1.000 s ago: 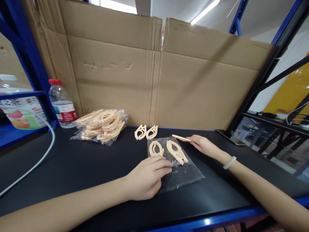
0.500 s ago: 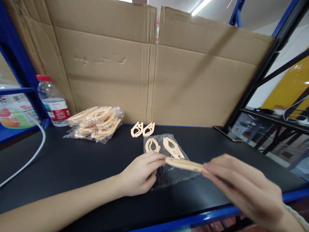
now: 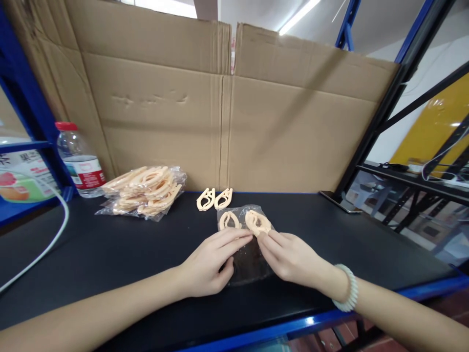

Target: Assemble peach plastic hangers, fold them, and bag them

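Observation:
A clear plastic bag (image 3: 249,266) lies on the black table in front of me, with a beige folding hanger (image 3: 229,221) at its far left part. My right hand (image 3: 293,256) pinches another folding hanger (image 3: 258,221) by its near end, over the bag's far right part. Another hanger seen there earlier is hidden beneath it. My left hand (image 3: 212,261) rests on the near left of the bag, fingers stretched out and thumb apart, the fingertips close to the held hanger.
Two loose folding hangers (image 3: 205,199) lie behind the bag. Farther left is a pile of bagged hangers (image 3: 146,190), beside a water bottle (image 3: 80,164). A white cable (image 3: 60,227) curves along the left. Cardboard (image 3: 164,112) stands behind; a flat dark device (image 3: 339,202) lies back right.
My right hand has moved left and away from me, bringing its folding hanger over the one on the bag's right. The left hand has barely moved. The view has shifted slightly.

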`<state>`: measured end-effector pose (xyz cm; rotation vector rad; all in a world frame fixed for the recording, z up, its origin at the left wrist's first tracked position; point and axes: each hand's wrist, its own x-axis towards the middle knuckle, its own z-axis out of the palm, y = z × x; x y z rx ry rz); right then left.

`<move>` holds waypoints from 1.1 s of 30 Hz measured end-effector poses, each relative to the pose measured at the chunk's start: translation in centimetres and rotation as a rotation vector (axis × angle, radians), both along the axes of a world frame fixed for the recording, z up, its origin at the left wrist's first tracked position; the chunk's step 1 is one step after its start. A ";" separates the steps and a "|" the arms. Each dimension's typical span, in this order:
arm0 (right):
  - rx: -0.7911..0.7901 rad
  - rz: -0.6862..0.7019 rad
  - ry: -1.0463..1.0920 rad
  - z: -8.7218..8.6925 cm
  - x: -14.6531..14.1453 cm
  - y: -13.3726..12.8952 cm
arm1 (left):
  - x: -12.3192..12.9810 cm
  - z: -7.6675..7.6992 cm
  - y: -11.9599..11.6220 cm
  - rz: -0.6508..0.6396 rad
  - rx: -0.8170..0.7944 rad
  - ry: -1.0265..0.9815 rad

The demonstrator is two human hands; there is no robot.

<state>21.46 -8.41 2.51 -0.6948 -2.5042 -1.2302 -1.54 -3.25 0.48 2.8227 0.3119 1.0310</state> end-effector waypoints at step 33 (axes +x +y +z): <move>-0.481 -0.233 0.014 1.6 -1.9 20.2 | 0.0 0.6 -0.1 -0.060 -0.010 0.115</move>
